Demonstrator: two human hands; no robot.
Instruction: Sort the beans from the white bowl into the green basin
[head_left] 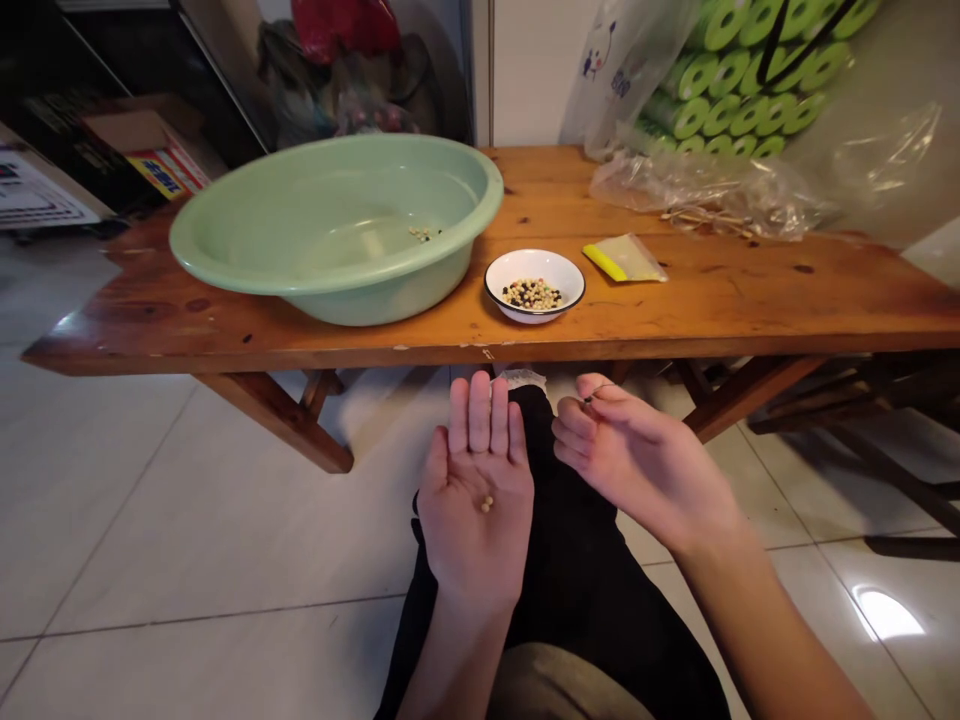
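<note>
My left hand point(480, 500) is held palm up with its fingers stretched out flat. Two or so small pale beads point(487, 504) rest loose in the palm. To its right, my right hand point(607, 430) pinches a thin dark strand point(604, 387), which may be thread or wire. A small dark bead point(588, 400) shows at those fingertips. Beyond both hands, a white bowl point(498, 299) with a dark rim stands on the wooden bench point(360, 348). It holds many mixed beads point(534, 293), mostly cream and black with a few reddish ones.
A large green basin point(300, 275) stands on the bench at left, with a few beads inside. Right of the bowl lies a small packet point(626, 258) with a yellow edge. Clear plastic wrapping point(712, 190) and stacked green rolls point(739, 75) are at the back right.
</note>
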